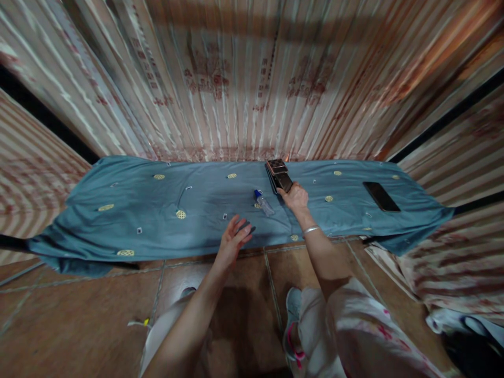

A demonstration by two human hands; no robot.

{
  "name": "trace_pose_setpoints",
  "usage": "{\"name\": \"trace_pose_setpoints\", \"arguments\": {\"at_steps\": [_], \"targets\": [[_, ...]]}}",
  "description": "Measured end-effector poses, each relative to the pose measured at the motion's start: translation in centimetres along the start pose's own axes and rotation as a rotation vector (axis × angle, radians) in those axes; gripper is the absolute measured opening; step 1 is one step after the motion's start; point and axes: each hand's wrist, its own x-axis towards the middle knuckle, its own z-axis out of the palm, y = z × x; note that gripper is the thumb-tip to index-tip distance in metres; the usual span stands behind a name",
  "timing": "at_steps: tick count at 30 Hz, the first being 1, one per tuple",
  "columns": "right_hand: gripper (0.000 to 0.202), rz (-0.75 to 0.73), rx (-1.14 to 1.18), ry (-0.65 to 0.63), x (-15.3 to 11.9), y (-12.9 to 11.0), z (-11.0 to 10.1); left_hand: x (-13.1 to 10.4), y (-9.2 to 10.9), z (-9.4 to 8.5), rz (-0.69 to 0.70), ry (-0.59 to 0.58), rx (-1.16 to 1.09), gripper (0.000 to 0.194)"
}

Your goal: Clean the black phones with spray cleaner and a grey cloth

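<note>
My right hand is closed on the near end of a dark wallet with a brown checkered part at its far end. The wallet is toward the back of a blue patterned cloth. Just left of it, a small clear bottle with a blue cap lies on its side, touched by neither hand. My left hand hovers at the cloth's front edge, fingers apart and nothing in them. Farther right, a black phone rests flat on the cloth.
Striped curtains hang behind and on both sides. Black poles flank the cloth-covered surface. Below are a brown tiled floor and my shoe. A small white-and-yellow item and a dark bag-like heap lie on the floor.
</note>
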Motion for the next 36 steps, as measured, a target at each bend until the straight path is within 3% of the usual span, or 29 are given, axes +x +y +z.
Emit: {"name": "trace_pose_setpoints", "arguments": {"at_steps": [8, 12, 17, 21, 24, 27, 29, 33, 36], "targets": [[0.076, -0.004, 0.019, -0.002, -1.1, 0.8, -0.7, 0.2, -0.4, -0.2, -0.003, 0.008, 0.001, 0.070], [0.073, -0.012, 0.090, 0.006, -2.5, 1.9, -1.2, 0.3, -0.8, -0.3, -0.006, -0.004, 0.014, 0.071], [0.059, -0.043, 0.285, 0.028, -4.1, 2.3, -1.7, 0.4, -1.4, -0.1, -0.003, -0.005, 0.016, 0.068], [0.060, -0.053, 0.541, 0.037, -5.1, 1.5, -1.5, 0.4, -1.7, 0.3, -0.019, 0.000, 0.015, 0.064], [0.060, -0.016, 0.909, -0.059, -6.0, 0.0, -0.4, 0.3, -1.8, 0.7, -0.039, 0.006, 0.011, 0.063], [0.058, 0.037, 1.257, -0.280, -7.3, -1.9, 1.1, 0.3, -1.8, 1.0, -0.055, 0.014, -0.008, 0.062], [0.054, 0.064, 1.371, -0.385, -8.0, -3.1, 2.1, 0.4, -1.8, 1.1, -0.060, 0.010, -0.034, 0.063], [0.047, 0.042, 1.311, -0.420, -8.6, -5.2, 3.5, 0.9, -1.8, 1.2, -0.050, 0.004, -0.091, 0.076], [0.040, -0.175, 0.971, -0.381, -8.7, -5.7, 3.5, 1.7, -1.9, 1.0, -0.006, 0.053, -0.098, 0.081]]}}
